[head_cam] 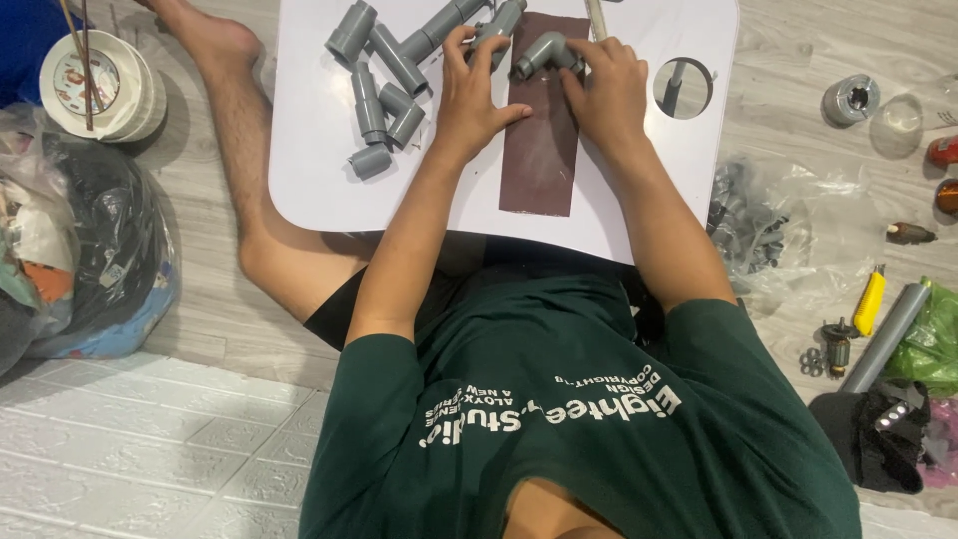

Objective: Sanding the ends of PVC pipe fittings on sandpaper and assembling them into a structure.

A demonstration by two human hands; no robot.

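A small white table stands over my lap, with a brown sheet of sandpaper lying on it. My right hand grips a grey plastic pipe elbow and holds it on the top end of the sandpaper. My left hand rests on the sandpaper's left edge, thumb pressing the sheet, fingertips touching a grey pipe fitting. To the left of my left hand lies a pile of several grey pipe fittings.
A round hole is cut in the table's right side. On the floor to the right: a clear bag of grey fittings, a grey pipe, a yellow-handled tool, metal parts. Left: stuffed plastic bags, paper cup.
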